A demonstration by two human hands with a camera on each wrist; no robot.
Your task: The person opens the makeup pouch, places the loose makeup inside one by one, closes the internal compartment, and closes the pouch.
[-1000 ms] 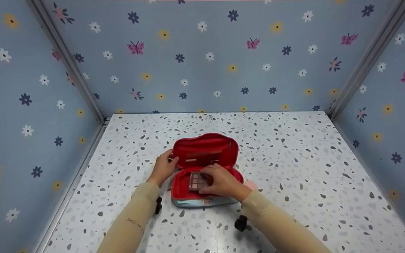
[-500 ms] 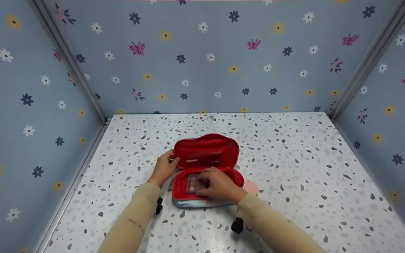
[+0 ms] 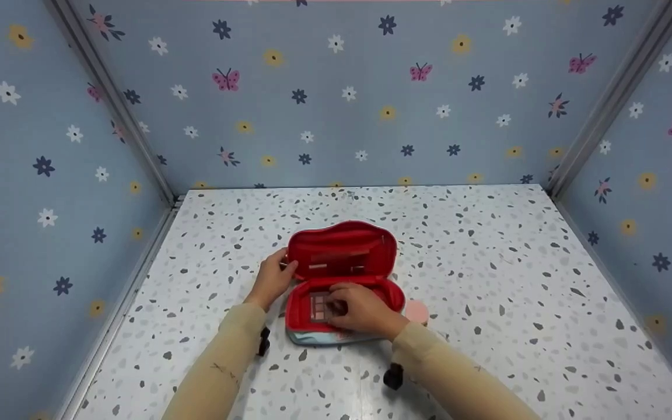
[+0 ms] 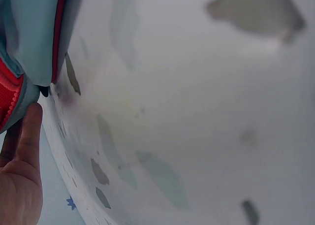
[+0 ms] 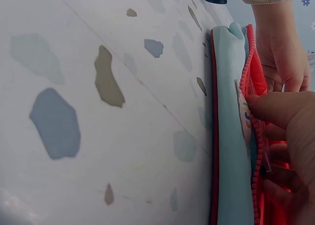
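A light blue zip pouch [image 3: 312, 338] with a red lining lies unzipped, its lid [image 3: 342, 238] raised at the back. My left hand [image 3: 272, 282] holds the lid's left edge, thumb on the inner side and fingers behind; the left wrist view shows its fingers [image 4: 32, 131] against the blue fabric. Inside the pouch's base sits an eyeshadow palette [image 3: 318, 307] with several square pans. My right hand [image 3: 365, 309] reaches in and grips the palette's right side with thumb and curled fingers, covering that half. In the right wrist view its thumb [image 5: 275, 107] crosses the red zip edge.
A round pale pink object [image 3: 416, 312] lies on the speckled table [image 3: 487, 303] just right of the pouch. Slim items [image 3: 317, 266] show in the lid's inner pocket. Flower-patterned walls [image 3: 336, 105] enclose the table at the back and sides.
The right hand has moved slightly left and down with the palette, which sits further left in the pouch's base. The left hand stays at the lid.
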